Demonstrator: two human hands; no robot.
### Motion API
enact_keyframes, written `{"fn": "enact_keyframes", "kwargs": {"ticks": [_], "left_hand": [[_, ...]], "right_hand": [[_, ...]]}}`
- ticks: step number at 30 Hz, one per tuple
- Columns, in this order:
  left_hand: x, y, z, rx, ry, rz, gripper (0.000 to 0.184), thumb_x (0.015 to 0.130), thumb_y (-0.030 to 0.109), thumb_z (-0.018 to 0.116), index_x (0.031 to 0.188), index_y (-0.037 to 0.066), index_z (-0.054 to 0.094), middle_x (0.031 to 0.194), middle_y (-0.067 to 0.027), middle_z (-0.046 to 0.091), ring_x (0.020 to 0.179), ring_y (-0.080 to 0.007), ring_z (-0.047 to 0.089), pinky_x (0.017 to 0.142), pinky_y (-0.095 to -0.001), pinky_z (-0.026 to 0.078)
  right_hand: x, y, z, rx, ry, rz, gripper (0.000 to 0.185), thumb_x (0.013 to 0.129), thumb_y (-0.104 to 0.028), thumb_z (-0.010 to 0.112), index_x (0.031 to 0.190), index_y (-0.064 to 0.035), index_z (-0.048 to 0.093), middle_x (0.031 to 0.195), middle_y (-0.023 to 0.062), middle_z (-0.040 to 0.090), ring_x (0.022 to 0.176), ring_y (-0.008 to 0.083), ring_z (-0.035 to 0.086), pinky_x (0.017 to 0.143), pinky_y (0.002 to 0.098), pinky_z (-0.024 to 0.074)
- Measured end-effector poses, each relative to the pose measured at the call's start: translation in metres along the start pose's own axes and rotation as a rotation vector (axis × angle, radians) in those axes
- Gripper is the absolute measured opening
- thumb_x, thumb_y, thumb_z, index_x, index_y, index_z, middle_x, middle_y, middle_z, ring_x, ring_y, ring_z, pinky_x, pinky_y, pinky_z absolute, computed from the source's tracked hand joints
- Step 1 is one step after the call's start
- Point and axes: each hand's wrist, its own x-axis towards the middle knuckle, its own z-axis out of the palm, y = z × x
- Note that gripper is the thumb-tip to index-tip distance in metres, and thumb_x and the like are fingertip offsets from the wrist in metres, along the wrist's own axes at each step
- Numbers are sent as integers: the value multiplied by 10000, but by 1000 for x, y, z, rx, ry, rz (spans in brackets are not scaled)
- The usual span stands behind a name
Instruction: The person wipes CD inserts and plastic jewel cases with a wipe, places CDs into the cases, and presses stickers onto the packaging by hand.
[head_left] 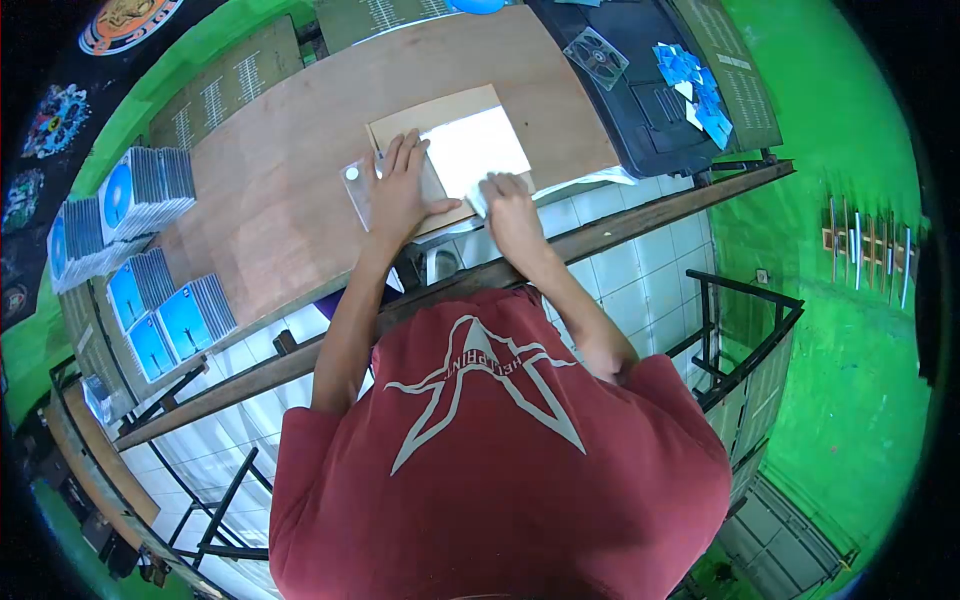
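Pressing down at a brown board (393, 122) on the wooden tabletop (290, 190), two hands. Containers first: disc cases (118, 195) in about five stacks at far left, blue printed covers inside; one clear disc tray (597, 58) on the black surface (620, 120) at right, near a pile of blue paper scraps (695, 90), number not countable. Left hand (400, 190): fingers extended, slightly apart, palm down over one clear plastic piece (356, 192), fingertips towards the board. Right hand (513, 213): fingers curled, gripping one small pale pad (477, 203), material unclear, at the near edge of one white sheet (480, 150). Sheet lies on the board, right of left hand.
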Motion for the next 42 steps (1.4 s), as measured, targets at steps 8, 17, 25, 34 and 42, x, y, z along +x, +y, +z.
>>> {"fn": "enact_keyframes", "kwargs": {"ticks": [8,17,25,34,42], "left_hand": [[-1,0,-1,-15,13,17,1079,595,625,871,1458,89,507,1588,-72,446,1498,-267,369,1222,-624,135],[-1,0,-1,-13,-1,-4,1100,579,641,863,1462,89,509,1588,-84,449,1502,-280,366,1227,-619,150],[-2,1,-2,0,-22,-11,1135,577,661,855,1485,93,479,1599,-87,433,1511,-273,345,1217,-630,142],[-1,0,-1,-8,-25,-17,1118,578,649,861,1474,89,494,1602,-83,431,1508,-269,348,1219,-624,146],[-1,0,-4,-50,-29,-34,1212,570,544,904,1554,82,367,1600,-87,434,1509,-267,353,1226,-613,140]], "right_hand": [[35,15,-51,524,71,312,297,823,38,589,1087,23,725,926,209,727,883,316,719,802,363,536],[79,32,2,311,126,278,309,833,-55,698,1135,-54,632,1064,233,676,957,427,657,763,502,532],[59,40,-13,-56,-48,-226,401,901,-202,745,1281,-101,663,1502,209,497,1372,443,468,1099,513,441],[64,39,31,135,100,-142,473,810,6,655,1281,-33,658,1441,209,556,1311,389,520,1029,462,527],[79,-12,40,-25,-43,-143,487,852,-54,638,1333,16,606,1384,213,532,1254,383,538,969,428,558]]}}
